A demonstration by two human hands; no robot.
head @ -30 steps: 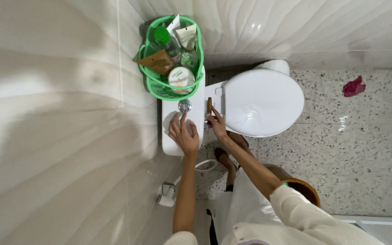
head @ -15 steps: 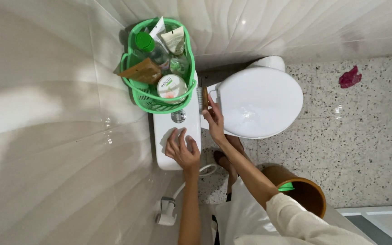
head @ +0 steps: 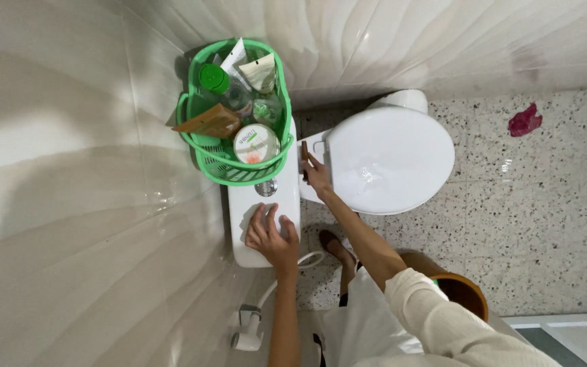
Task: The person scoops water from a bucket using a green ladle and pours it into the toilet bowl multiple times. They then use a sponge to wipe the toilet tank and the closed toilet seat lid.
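Pressed flat, left hand (head: 271,235) spread open on white cistern lid (head: 263,204), gripping nothing; probably heavy, glazed, slippery, best taken by both ends. Pinched in right hand (head: 316,175), thin brown stick (head: 304,155) beside toilet lid (head: 388,158); light, stiff.

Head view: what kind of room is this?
A bathroom, almost certainly. A white toilet with closed lid stands on speckled terrazzo floor; the left hand rests flat on the white cistern top, which also carries a green plastic basket of toiletries; a white spray hose hangs below.
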